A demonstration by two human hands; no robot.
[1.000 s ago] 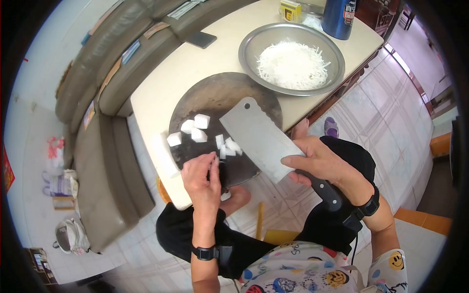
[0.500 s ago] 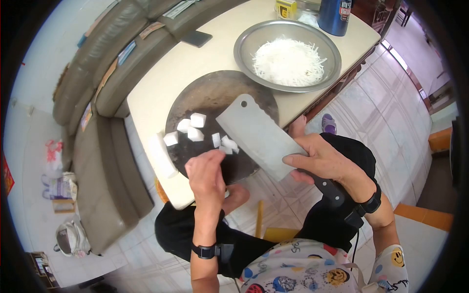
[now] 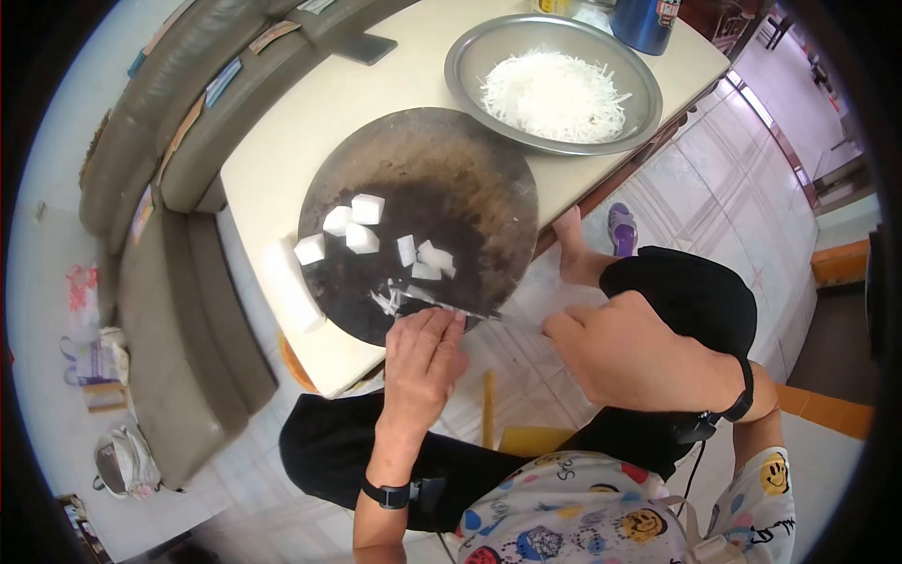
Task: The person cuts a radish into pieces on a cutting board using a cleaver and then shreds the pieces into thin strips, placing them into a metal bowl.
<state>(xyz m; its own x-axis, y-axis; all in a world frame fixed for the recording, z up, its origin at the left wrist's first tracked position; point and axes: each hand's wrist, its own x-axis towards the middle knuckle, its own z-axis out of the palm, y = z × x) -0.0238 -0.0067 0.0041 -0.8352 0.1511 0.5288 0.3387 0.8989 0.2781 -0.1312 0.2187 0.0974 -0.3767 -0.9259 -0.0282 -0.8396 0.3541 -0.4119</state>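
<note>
Beside the near edge of the round dark chopping board [image 3: 470, 197], my left hand [image 3: 423, 365] is closed, fingertips pressed down on a piece of white radish that they mostly hide. My right hand [image 3: 639, 352] grips the handle of a cleaver [image 3: 451, 306]. Its blade shows nearly edge-on, touching or just by my left fingertips. Thin white slivers [image 3: 385, 301] lie left of the fingertips. Thick radish chunks [image 3: 363, 238] and smaller cut pieces [image 3: 427, 259] sit farther up the board. A long white radish length [image 3: 291, 287] rests at the board's left edge.
A steel bowl [image 3: 460, 80] of white shreds stands at the board's far right, overlapping its rim. Behind it is a blue bottle [image 3: 645, 23]. A dark phone-like slab [image 3: 366, 47] lies on the cream table [image 3: 272, 169]. A grey sofa [image 3: 193, 329] runs along the left.
The cleaver has turned from flat, broad side up, to edge-on at the board's near side. My left hand has shifted slightly right and down. Thin slivers now show on the board.
</note>
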